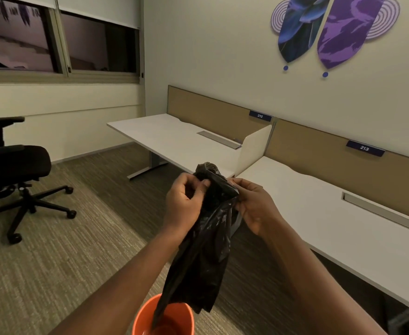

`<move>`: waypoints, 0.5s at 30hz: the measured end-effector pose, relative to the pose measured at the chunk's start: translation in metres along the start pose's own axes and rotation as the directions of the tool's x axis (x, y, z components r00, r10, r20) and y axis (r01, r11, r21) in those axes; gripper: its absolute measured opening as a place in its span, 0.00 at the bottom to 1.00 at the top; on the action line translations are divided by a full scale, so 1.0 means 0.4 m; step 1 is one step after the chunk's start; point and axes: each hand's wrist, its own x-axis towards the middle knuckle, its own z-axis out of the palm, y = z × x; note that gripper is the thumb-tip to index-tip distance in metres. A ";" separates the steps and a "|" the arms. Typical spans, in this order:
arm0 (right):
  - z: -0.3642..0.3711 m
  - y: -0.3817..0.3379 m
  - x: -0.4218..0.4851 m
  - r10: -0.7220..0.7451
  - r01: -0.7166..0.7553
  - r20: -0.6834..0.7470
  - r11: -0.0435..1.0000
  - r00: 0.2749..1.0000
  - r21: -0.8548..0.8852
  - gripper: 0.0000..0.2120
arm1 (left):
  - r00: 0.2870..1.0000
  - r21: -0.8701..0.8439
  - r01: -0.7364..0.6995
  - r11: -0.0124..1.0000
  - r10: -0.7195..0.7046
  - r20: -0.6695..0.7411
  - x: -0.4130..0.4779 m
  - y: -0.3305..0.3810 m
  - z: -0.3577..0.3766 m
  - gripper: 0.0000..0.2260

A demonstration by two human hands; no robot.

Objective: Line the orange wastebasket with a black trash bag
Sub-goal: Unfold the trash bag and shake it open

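Observation:
A crumpled black trash bag [203, 250] hangs in front of me, held at its top end by both hands. My left hand [184, 201] pinches the bag's upper edge from the left and my right hand [254, 204] grips it from the right. The bag's lower end dangles into the mouth of the orange wastebasket [140, 317], which stands on the carpet at the bottom of the view, partly cut off by the frame edge. The inside of the basket shows bare orange.
Two white desks [174, 139] with tan partition panels run along the right wall, the nearer desk [319, 213] just right of my right arm. A black office chair [12, 170] stands at the left on the carpet. Windows fill the upper left.

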 end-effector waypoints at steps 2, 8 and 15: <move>0.000 0.005 0.002 0.023 -0.026 0.052 0.998 0.998 0.054 0.10 | 0.967 -0.020 0.241 0.970 -0.238 0.096 0.005 -0.006 0.000 0.20; -0.017 -0.021 0.009 -0.007 -0.002 -0.072 0.992 0.997 -0.126 0.07 | 0.894 -0.208 0.447 0.870 -0.434 0.110 0.035 -0.023 -0.021 0.02; -0.069 -0.063 0.007 -0.116 0.031 -0.194 0.919 0.974 -0.393 0.07 | 0.974 -0.040 0.225 0.974 -0.223 0.040 0.102 -0.032 -0.100 0.02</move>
